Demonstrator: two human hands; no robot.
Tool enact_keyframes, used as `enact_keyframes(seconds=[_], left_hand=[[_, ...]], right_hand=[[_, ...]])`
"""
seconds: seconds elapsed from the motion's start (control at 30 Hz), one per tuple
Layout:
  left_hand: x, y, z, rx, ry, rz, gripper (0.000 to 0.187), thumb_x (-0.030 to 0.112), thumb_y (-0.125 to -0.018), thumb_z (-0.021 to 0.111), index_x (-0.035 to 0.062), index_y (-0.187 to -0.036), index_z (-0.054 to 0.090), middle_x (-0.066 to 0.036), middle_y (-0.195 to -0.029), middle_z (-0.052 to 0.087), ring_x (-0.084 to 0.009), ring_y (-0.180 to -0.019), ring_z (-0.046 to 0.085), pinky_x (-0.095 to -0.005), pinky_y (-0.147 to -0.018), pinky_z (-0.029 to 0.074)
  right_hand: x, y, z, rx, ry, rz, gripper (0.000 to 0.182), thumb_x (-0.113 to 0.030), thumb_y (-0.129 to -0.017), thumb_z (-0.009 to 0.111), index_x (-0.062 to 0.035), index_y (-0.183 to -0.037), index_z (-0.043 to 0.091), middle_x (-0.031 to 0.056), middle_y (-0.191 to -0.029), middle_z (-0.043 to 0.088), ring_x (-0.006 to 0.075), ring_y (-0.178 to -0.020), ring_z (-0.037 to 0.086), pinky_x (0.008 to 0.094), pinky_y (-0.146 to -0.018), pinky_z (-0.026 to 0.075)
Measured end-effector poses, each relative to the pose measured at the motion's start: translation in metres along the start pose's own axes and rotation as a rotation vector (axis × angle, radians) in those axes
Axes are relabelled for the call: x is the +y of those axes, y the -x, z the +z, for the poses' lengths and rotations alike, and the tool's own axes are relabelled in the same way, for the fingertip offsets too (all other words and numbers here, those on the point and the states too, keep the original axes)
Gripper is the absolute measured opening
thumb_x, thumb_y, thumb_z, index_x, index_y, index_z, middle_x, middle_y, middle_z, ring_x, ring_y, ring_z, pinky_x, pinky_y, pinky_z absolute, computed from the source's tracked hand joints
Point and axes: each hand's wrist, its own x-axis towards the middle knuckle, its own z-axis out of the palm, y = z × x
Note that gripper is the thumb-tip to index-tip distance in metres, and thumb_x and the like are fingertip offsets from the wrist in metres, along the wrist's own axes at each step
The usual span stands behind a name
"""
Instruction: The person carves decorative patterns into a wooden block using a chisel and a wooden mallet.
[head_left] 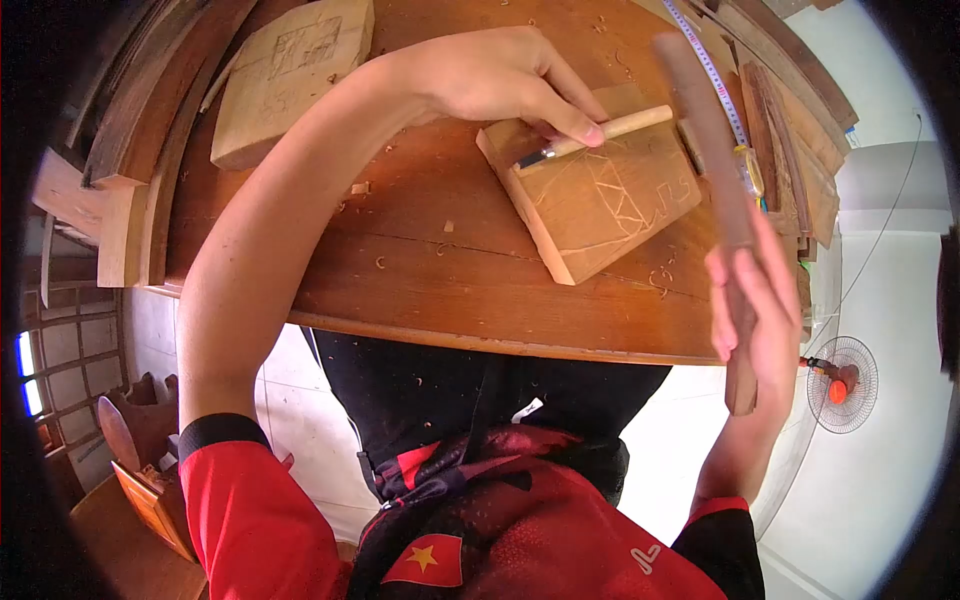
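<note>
My left hand (510, 85) is closed on a chisel (640, 121) with a pale wooden handle. The chisel lies slanted over a wooden block (655, 205), its dark metal end near the block's left edge. Carved lines and letters mark the block's top face. My right hand (765, 300) is wrapped round a long dark wooden stick (715, 160), held upright in the view to the right of the block. The stick's far end is slightly blurred and stands apart from the chisel handle.
A second carved block (290, 80) lies at the back left of the wooden table (420, 290). Wood shavings are scattered about. Stacked boards (160, 110) line the left side, more boards (780, 150) the right. A measuring tape (748, 172) lies behind the stick.
</note>
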Motion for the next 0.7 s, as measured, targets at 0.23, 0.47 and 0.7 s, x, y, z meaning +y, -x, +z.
enact_keyframes(seconds=[0.23, 0.47, 0.7], left_hand=[[0.004, 0.000, -0.003, -0.042, -0.053, 0.005, 0.049, 0.035, -0.087, 0.080, -0.0024, -0.120, 0.074, -0.014, -0.109, 0.077, -0.0180, -0.100, 0.069, -0.0294, -0.094, 0.050], [-0.001, -0.002, 0.001, 0.011, 0.018, 0.044, 0.048, 0.033, -0.088, 0.079, -0.0053, -0.118, 0.073, -0.013, -0.106, 0.076, -0.0172, -0.095, 0.068, -0.0298, -0.090, 0.051], [0.003, -0.002, 0.006, -0.002, 0.131, 0.059, 0.046, 0.029, -0.090, 0.078, -0.0069, -0.119, 0.072, -0.012, -0.100, 0.075, -0.0154, -0.089, 0.069, -0.0283, -0.081, 0.055]], right_hand=[[0.003, 0.007, 0.004, 0.001, -0.033, 0.041, 0.063, -0.022, -0.106, 0.053, -0.0124, -0.163, 0.028, 0.0080, -0.092, 0.060, 0.0072, -0.045, 0.041, 0.0229, -0.037, 0.034], [-0.008, 0.009, -0.002, 0.160, -0.158, -0.109, 0.057, -0.020, -0.107, 0.045, -0.0104, -0.161, 0.031, 0.0094, -0.093, 0.054, 0.0059, -0.044, 0.039, 0.0217, -0.037, 0.033], [-0.004, 0.015, 0.001, 0.146, -0.128, -0.136, 0.058, -0.014, -0.106, 0.045, -0.0107, -0.162, 0.030, 0.0092, -0.091, 0.054, 0.0064, -0.045, 0.041, 0.0215, -0.038, 0.034]])
